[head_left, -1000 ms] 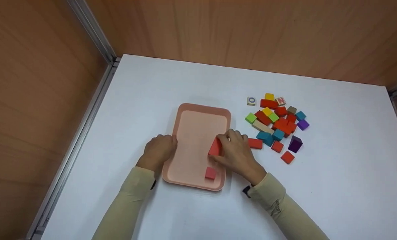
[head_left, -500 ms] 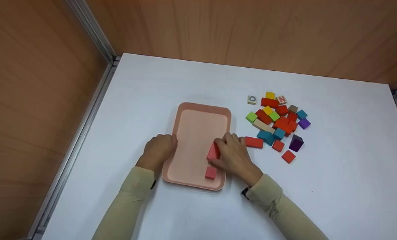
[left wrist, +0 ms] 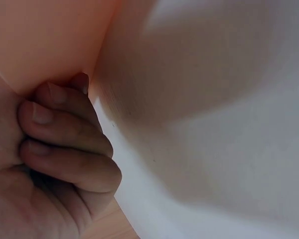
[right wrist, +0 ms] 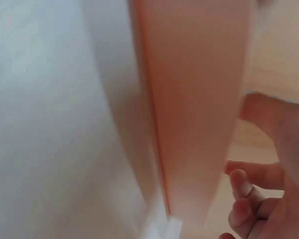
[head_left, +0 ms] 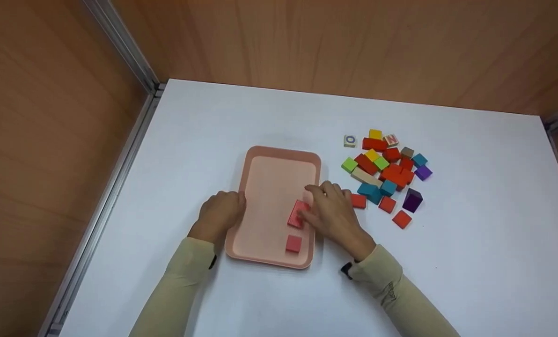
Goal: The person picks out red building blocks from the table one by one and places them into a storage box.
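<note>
The setting is a purpose-built recording booth or test station, not a home or shop. A plain white worktop (head_left: 241, 117) is enclosed by bare wood-grain panel walls (head_left: 335, 42) on the far side and the left, joined by aluminium frame profiles (head_left: 120, 42) at the corners and along the worktop edge. The walls carry no furniture, decoration or household fittings. The only items laid out are a pink tray (head_left: 279, 152) and a compact pile of coloured toy blocks (head_left: 385, 166), consistent with a controlled manipulation set-up.
</note>
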The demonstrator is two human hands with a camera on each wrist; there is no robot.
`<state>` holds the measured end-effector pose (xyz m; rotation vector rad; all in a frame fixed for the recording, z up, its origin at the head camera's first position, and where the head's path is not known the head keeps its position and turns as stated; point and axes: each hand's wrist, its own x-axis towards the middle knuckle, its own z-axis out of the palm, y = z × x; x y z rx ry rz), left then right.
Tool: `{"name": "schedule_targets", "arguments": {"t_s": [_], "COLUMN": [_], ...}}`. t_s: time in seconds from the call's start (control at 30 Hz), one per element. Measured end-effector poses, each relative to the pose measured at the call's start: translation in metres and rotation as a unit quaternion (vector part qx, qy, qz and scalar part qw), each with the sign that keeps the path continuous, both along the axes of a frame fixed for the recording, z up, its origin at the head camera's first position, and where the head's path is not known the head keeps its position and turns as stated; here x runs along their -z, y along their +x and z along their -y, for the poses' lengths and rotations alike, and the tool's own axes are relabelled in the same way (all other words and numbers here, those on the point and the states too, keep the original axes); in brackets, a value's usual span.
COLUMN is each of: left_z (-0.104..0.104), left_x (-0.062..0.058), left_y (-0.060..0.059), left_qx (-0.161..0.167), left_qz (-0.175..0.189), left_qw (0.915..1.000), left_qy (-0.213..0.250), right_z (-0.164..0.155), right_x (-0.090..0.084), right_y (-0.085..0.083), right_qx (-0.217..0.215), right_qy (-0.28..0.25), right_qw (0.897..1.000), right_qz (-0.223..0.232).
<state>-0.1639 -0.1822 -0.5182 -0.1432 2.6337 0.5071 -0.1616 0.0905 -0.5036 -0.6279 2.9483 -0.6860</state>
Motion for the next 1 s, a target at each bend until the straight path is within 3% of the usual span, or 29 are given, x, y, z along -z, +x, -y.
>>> {"name": "schedule_targets", "arguments": {"t_s": [0.2,0.53,0.73,1.0], "left_z": [0.003,0.002,0.002,0.002], "left_x": [0.001,0.002,0.002,0.003], "left_y": [0.000,0.000,-0.001,-0.001], "left_qx": [0.017,0.025,0.019,0.013], "left_qz": [0.004,-0.010,-0.003,-0.003], "left_qw": [0.9999,0.9996,0.9998,0.9998], "left_qy": [-0.003,-0.008,-0.006,-0.011], "right_z": [-0.032,-0.082,-0.092,-0.090], "right_x": [-0.007,-0.002,0.005,0.018], "right_y": [-0.010,-0.018,-0.016,-0.016], "right_qx": [0.045,0.102,0.090,0.060], "right_qy": [-0.062,-0.075,-0.044,0.005], "right_qw": [0.996,0.992,0.995,0.998], "right_qz": [-0.054,-0.014,-0.013,0.020]}}
